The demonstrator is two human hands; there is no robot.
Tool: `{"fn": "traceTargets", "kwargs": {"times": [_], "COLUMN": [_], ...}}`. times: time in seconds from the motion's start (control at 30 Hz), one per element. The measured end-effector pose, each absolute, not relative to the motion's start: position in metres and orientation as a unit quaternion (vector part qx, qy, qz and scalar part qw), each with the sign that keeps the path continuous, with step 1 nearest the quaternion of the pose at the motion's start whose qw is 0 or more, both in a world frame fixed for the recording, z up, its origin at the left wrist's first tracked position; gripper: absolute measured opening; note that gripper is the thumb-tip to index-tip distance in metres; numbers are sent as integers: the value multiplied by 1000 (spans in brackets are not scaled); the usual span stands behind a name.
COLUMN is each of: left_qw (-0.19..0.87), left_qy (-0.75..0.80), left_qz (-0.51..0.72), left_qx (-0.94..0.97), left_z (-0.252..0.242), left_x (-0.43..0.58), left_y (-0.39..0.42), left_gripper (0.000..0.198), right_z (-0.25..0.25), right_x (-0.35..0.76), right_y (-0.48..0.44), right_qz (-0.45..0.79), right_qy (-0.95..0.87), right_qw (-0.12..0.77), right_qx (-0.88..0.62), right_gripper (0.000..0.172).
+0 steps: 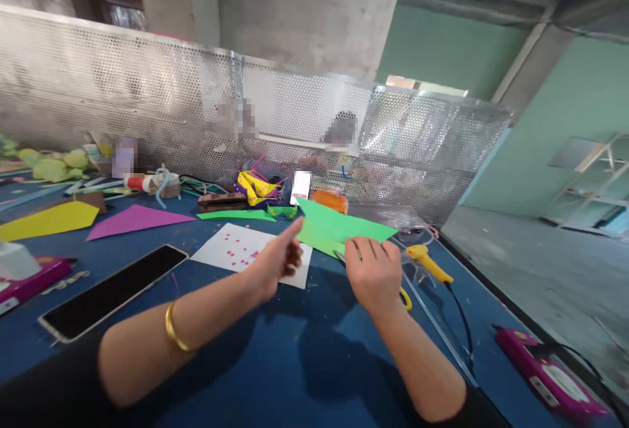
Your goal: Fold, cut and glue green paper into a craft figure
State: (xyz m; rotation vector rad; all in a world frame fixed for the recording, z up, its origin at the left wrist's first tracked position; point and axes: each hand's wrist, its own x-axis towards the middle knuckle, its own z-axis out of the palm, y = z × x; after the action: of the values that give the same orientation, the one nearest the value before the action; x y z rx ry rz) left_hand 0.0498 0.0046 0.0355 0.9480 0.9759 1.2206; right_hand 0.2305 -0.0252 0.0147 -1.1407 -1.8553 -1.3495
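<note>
A green paper sheet (339, 226) is raised at a slant above the table between my two hands. My right hand (373, 274) is closed at its lower right edge, around a pair of scissors; a blade tip pokes out on the left and a yellow handle loop (405, 299) shows beside the wrist. Whether these fingers also pinch the paper is hidden. My left hand (275, 264) is at the sheet's left edge, thumb raised apart from the loosely curled fingers, with nothing visible between them. Below it lies a white sheet (216, 254) with small pink pieces on it.
Left on the blue table lie a black-screened phone (115, 290), purple paper (140, 220) and yellow paper (52, 220). A yellow glue gun (428, 264) with a cord lies right, near a magenta device (550, 372). A yellow-purple paper craft (255, 188) and perforated metal screen (299, 103) stand behind.
</note>
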Motion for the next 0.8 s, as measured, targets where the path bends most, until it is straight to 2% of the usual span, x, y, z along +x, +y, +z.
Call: {"fn": "traceTargets", "kwargs": {"times": [0.1,0.17,0.23,0.3,0.37,0.47,0.57,0.67,0.8], "left_qw": [712,714,690,669,656,654,649,648,667], "left_qy": [411,419,434,445,448,440,438,448,429], "left_qz": [430,447,481,505,521,521,505,482,475], "left_qx": [374,339,322,316,313,328,363,384,381], "left_z": [15,9,6,5,5,5,2,-1,-1], "left_x": [43,37,31,25,20,18,21,24,25], "left_y": [-6,-5,-1,5,8,9,6,2,1], "left_gripper": [40,28,24,24,26,31,34,35,38], "right_z": [5,-1,-5,-7,-8,-11,-14,-15,-14], "right_x": [217,209,206,206,207,206,201,196,195], "right_y": [-29,-33,-35,-35,-33,-28,-25,-25,-27], "right_qz": [-502,-483,-417,-293,-120,179,386,478,487], "right_qy": [-724,-748,-759,-740,-695,-607,-527,-468,-426], "right_qw": [284,302,370,473,546,568,557,546,570], "right_qx": [-379,-340,-335,-377,-452,-526,-513,-504,-506], "right_gripper": [14,14,14,5,13,28,41,42,35]}}
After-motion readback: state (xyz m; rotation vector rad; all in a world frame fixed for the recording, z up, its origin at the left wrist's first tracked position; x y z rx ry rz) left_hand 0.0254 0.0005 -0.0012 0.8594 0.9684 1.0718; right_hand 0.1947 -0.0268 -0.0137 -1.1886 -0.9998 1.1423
